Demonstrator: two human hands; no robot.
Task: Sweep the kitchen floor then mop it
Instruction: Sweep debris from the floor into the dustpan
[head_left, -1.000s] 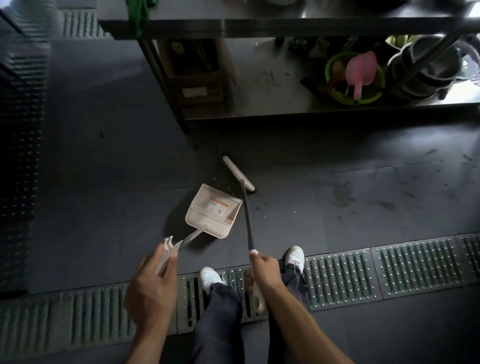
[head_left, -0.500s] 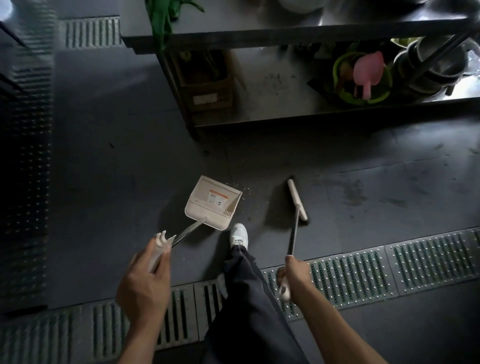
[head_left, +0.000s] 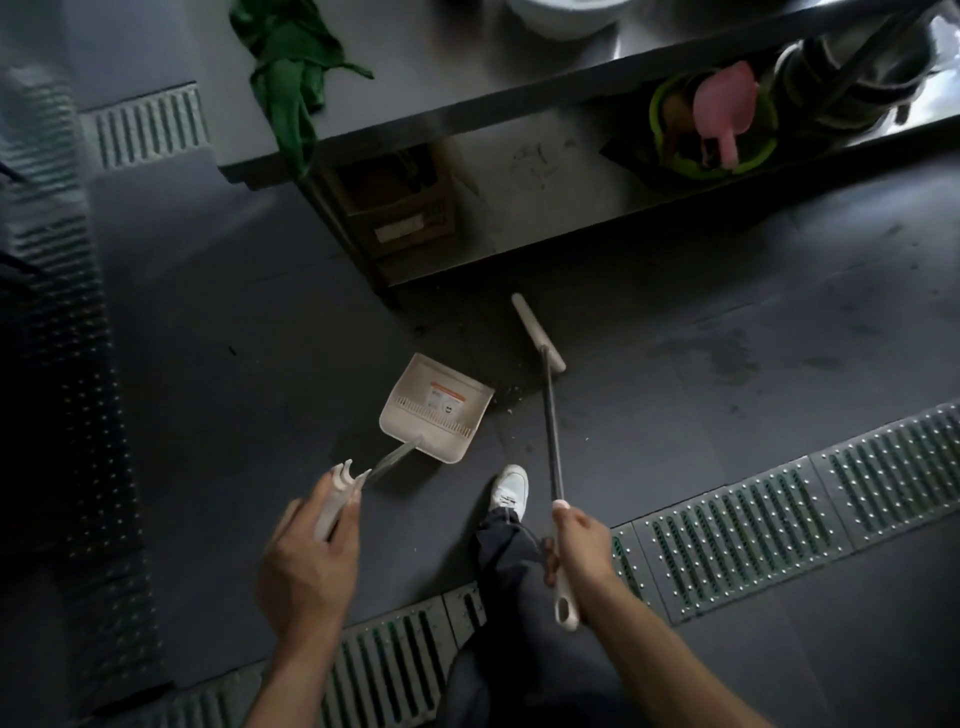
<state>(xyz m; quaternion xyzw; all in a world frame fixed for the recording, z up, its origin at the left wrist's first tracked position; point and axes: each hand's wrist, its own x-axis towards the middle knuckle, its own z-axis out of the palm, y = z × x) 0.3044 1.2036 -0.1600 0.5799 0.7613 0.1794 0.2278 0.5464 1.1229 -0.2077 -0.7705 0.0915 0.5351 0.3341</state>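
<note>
Sweeping stage, seen from above. Our left hand (head_left: 306, 566) curls its fingers round the pale handle of the dustpan (head_left: 436, 410), which sits on the dark floor (head_left: 701, 441) just ahead of that hand, its open lip turned away from us. Our right hand (head_left: 579, 545) closes round the grip of the broom (head_left: 550, 431), the white end of the grip sticking out below the fist. The shaft runs forward from this hand to the narrow head (head_left: 537, 332), which lies at an angle beyond the pan's far right corner and near a table leg (head_left: 376, 275). A scatter of pale crumbs (head_left: 511, 400) lies between head and pan, ahead of the gap between our two hands. A white shoe (head_left: 511, 486) stands between the hands, and a drain grate (head_left: 727, 540) runs beside the right hand. We judge the step in hand to be gathering this litter into the pan; mopping is not yet begun. To do it well, we hold the pan's lip flat against the floor with the left hand, turn the mouth toward the crumbs, and draw the head across in short, low strokes so that fine grit does not slip under the lip or skip toward the grate.
</note>
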